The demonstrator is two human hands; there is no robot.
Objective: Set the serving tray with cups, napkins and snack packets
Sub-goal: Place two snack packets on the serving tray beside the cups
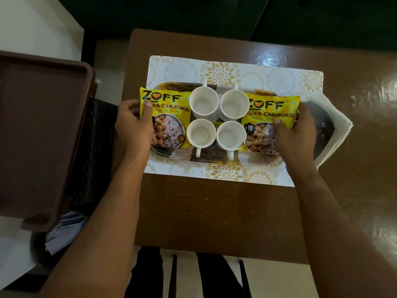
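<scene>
The patterned rectangular serving tray (214,161) lies on a white floral placemat (225,67) on the brown table. Four white ceramic cups (217,121) stand grouped at tray centre. The left hand (134,125) grips the tray's left end together with a yellow snack packet (166,117); the right hand (297,130) grips the right end over the second yellow packet (268,117). Folded white napkins (336,130) lie beside the tray's right end, off it. Judged step: positioning the loaded tray. Next move likely requires placing the napkins.

L hand (134,123) & R hand (297,131) gripping tray (214,160) ends, 4 cups (204,103), 2 snack pkts (166,117)
</scene>
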